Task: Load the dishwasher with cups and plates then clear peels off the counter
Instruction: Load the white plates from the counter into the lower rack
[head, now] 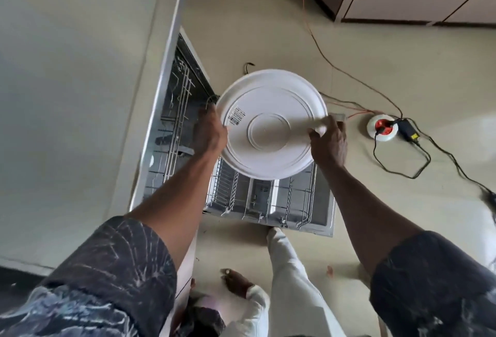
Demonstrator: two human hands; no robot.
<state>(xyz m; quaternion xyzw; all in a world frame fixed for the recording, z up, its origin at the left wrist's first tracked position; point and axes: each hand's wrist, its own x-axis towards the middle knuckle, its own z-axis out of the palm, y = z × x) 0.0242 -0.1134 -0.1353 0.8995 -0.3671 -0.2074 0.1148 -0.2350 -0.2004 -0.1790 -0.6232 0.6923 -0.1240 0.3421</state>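
A round white plate (271, 124), underside up with a barcode sticker (236, 116) near its left edge, is gripped at both side edges above the open dishwasher's (171, 122) pulled-out wire rack (295, 202).

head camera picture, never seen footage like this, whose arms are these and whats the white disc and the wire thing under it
There is no machine here. A person wears a wide-angle camera on the head, so you look down along their own two arms. The left hand and the right hand grip opposite edges of a white plate. It is turned so that its underside, with a barcode sticker, faces the camera. Below it is the pulled-out wire rack of an open dishwasher, which sits under the pale counter on the left. On the floor to the right lie a round socket block and cables.
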